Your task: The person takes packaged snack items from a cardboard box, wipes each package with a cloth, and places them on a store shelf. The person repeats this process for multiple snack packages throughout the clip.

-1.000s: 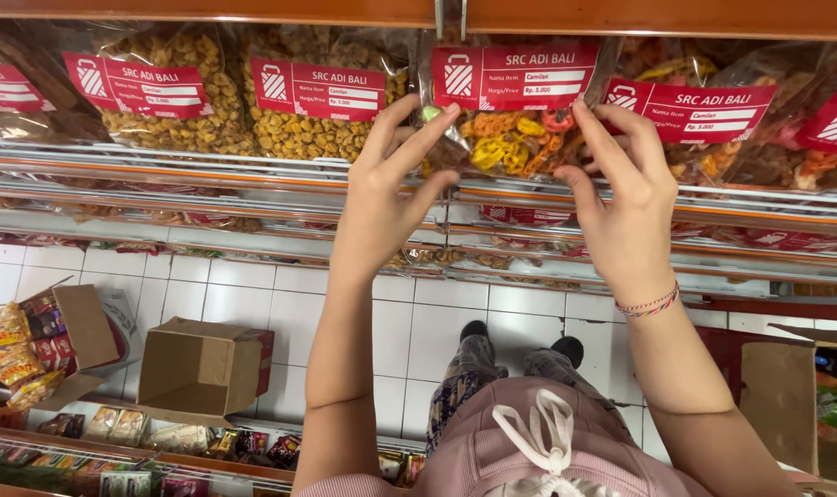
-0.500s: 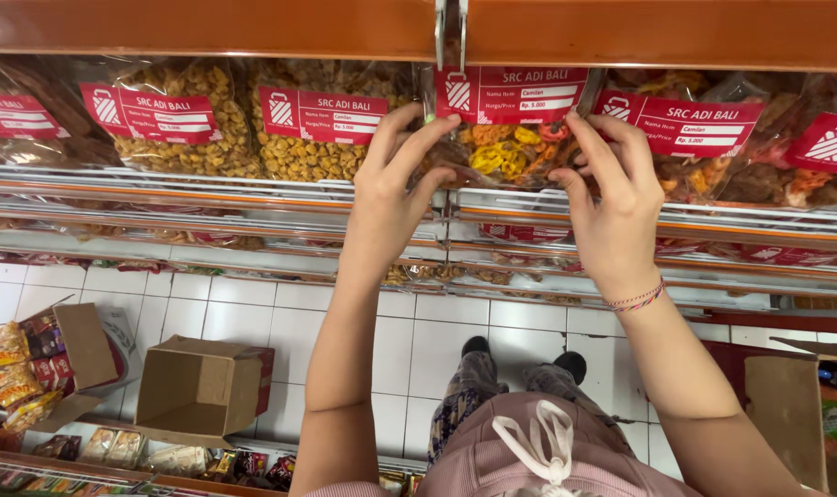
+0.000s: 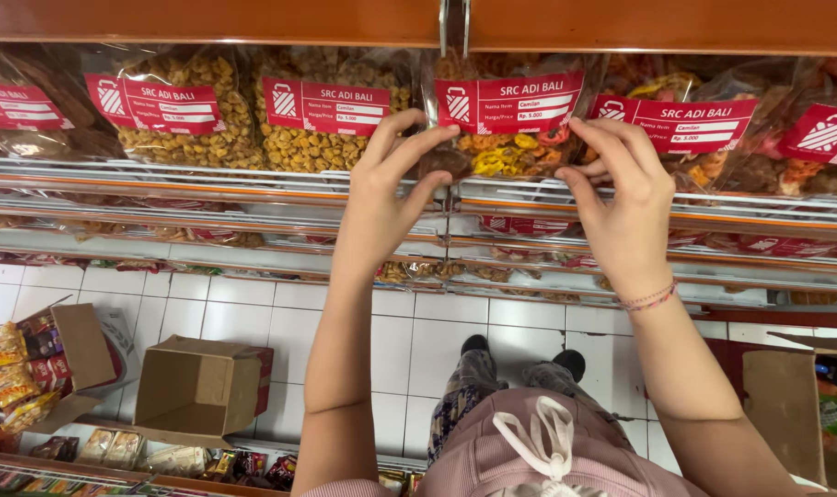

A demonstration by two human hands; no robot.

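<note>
A clear snack bag (image 3: pixel 506 138) with a red label and mixed yellow, orange and brown crisps stands on the top shelf (image 3: pixel 253 179), under an orange shelf edge. My left hand (image 3: pixel 386 198) grips its lower left corner between thumb and fingers. My right hand (image 3: pixel 625 207) holds its lower right side, a bead bracelet on the wrist. Both arms reach up from below. Similar bags with red labels stand to the left (image 3: pixel 322 115) and right (image 3: pixel 690 124) of it.
More wire shelves with snack packs run below. On the white tiled floor lie an open empty cardboard box (image 3: pixel 197 387) and a box of snack packets (image 3: pixel 32 368) at the left. Another carton (image 3: pixel 786 414) stands at the right. My feet (image 3: pixel 519 354) are between them.
Both hands have stayed on the mixed snack bag, fingers closing more tightly on its lower corners. The view has shifted slightly, bringing the shelf closer.
</note>
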